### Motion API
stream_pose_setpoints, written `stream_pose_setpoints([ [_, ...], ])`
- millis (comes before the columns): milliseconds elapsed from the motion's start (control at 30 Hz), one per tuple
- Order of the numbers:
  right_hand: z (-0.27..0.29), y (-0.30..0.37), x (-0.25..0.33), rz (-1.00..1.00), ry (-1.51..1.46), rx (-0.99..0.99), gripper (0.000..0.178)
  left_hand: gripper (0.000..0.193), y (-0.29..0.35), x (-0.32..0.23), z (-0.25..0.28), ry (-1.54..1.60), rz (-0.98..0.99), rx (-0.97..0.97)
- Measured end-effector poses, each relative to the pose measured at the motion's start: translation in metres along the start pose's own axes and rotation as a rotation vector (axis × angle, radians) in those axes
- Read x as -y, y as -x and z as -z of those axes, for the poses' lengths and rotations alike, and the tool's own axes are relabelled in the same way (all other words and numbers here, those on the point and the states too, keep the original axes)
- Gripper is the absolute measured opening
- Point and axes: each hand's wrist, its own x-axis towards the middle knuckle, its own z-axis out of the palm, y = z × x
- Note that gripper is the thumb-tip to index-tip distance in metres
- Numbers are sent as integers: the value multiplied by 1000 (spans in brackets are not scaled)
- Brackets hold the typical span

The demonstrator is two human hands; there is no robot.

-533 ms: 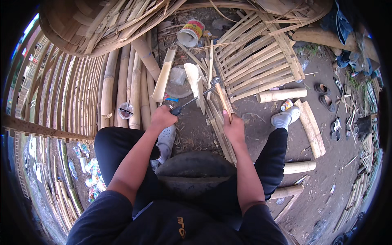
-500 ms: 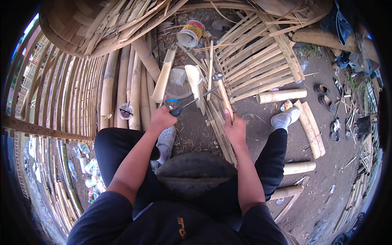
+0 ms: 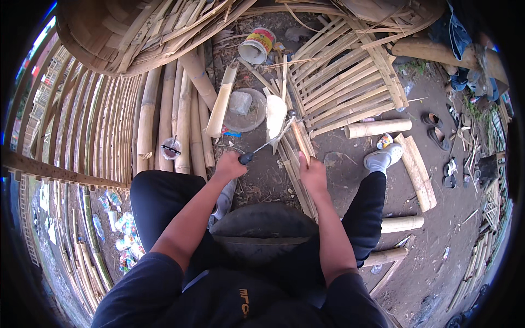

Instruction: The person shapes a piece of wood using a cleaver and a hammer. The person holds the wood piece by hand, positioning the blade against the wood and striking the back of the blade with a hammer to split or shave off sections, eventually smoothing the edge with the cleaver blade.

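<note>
In my left hand (image 3: 231, 167), fingers closed, is a screwdriver (image 3: 247, 158) with a dark handle and a long thin metal shaft. Its shaft slants up and right, its tip close to the hammer's head. My right hand (image 3: 313, 174) is wrapped round the wooden handle of a hammer (image 3: 299, 139), whose small metal head points away from me. Just left of the hammer head is a pale split bamboo piece (image 3: 275, 116). Bamboo strips (image 3: 295, 177) lie on the ground below and beside the hammer.
A slatted bamboo panel (image 3: 344, 90) lies ahead right. Bamboo poles (image 3: 162, 109) are stacked at left, near a cup (image 3: 170, 148). A grey block (image 3: 238, 103) rests on a round slab (image 3: 256, 121). Beyond is a bucket (image 3: 256, 46); sandals (image 3: 436, 135) lie at right.
My left hand has shifted right and a little nearer, and the screwdriver's shaft tilts up more steeply. The hammer has dropped slightly nearer me. The pale bamboo piece appears farther right.
</note>
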Motion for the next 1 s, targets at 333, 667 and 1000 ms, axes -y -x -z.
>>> stream_pose_setpoints([
  [333,10,2,-21,-44,64,-2,51,32,-6,-18,-2,106,43,31],
  [667,38,7,15,259,-472,-336,44,32,-5,-2,-16,98,67,-45],
  [1000,9,5,-27,-91,34,75,52,44,-6,14,-23,26,145,66],
])
